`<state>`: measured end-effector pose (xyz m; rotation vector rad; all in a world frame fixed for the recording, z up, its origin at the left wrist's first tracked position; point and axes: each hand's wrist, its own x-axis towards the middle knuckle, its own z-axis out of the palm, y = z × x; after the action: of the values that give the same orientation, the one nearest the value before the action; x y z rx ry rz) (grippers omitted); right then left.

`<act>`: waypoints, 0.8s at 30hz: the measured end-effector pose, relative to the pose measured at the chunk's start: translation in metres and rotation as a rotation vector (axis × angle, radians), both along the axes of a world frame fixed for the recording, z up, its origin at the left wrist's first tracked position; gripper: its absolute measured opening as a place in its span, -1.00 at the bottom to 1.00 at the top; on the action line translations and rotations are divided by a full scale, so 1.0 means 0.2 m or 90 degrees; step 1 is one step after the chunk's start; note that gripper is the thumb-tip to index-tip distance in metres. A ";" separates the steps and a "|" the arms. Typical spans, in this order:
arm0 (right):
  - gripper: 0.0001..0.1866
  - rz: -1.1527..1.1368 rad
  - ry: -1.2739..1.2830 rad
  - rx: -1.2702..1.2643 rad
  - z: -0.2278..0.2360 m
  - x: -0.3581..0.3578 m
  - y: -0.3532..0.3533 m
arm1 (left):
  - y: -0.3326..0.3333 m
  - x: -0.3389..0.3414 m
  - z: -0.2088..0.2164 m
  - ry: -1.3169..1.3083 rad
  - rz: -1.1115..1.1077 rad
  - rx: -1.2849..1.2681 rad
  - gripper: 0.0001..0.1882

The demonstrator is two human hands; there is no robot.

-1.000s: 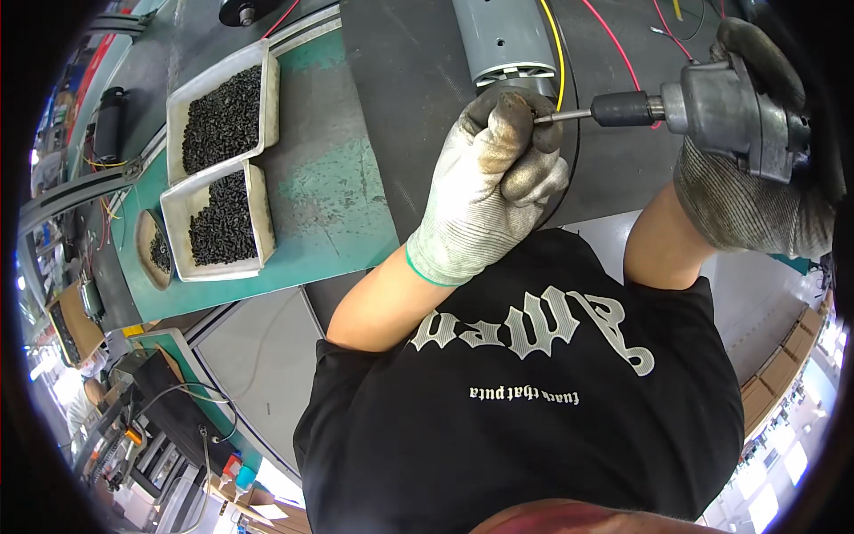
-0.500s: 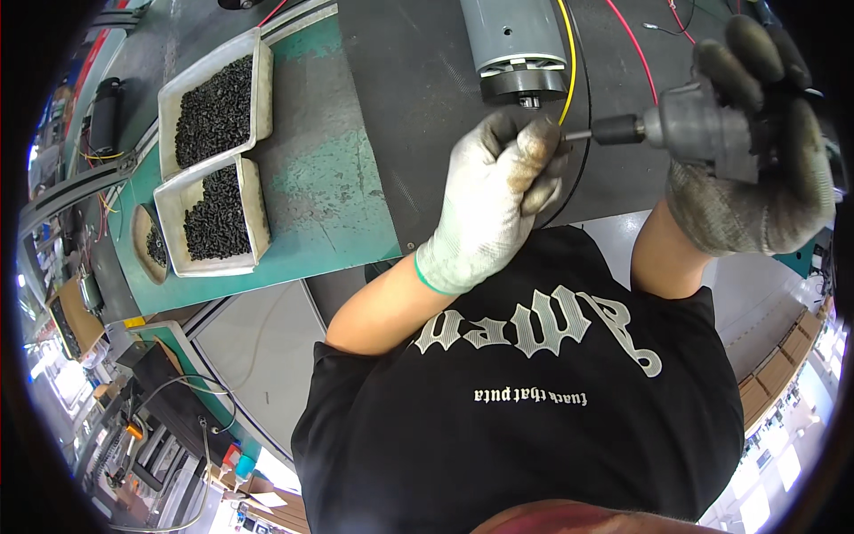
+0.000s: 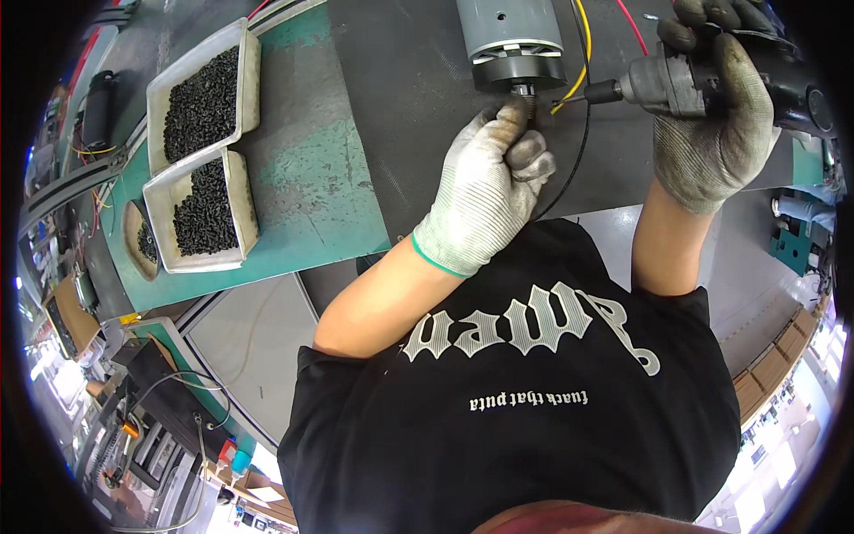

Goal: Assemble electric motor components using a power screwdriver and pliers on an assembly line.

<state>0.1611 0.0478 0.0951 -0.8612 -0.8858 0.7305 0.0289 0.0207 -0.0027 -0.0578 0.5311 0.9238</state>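
Observation:
A grey cylindrical motor (image 3: pixel 511 31) with a black end disc lies on the dark bench, its short shaft (image 3: pixel 523 90) toward me. At the shaft's end, my gloved left hand (image 3: pixel 489 178) pinches a small dark threaded piece (image 3: pixel 531 107) that looks like a screw; the fingers partly hide it. My right hand (image 3: pixel 725 133), in a stained glove, is wrapped round a black and grey power screwdriver (image 3: pixel 667 84). The driver's thin bit points left, its tip just right of my left fingers and apart from the shaft.
Two white bins (image 3: pixel 249 98) of small black parts stand on the worn green mat (image 3: pixel 311 160) at left, beside a small round dish (image 3: pixel 133 233). A yellow wire (image 3: pixel 586 44), a black cable and a red wire (image 3: pixel 632 25) run along the bench near the motor.
My left hand has moved up to the motor's shaft with the dark threaded piece. The screwdriver in my right hand has shifted up and left, its bit now off my left fingertips.

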 end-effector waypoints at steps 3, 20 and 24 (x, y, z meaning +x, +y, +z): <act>-0.52 0.014 -0.004 0.014 0.00 0.00 0.01 | 0.00 0.02 0.02 -0.163 0.028 -0.161 -0.81; -0.51 -0.031 -0.060 -0.018 -0.03 -0.13 -0.01 | -0.01 0.00 -0.03 -0.010 0.000 0.021 -0.78; -0.51 -0.019 -0.044 -0.014 -0.03 -0.13 -0.02 | -0.01 -0.01 -0.08 -0.004 -0.016 0.081 -0.79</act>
<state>0.1354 0.0444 0.0889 -0.9214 -0.9256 0.6886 0.0272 0.0184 -0.0181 0.0611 0.4651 0.9303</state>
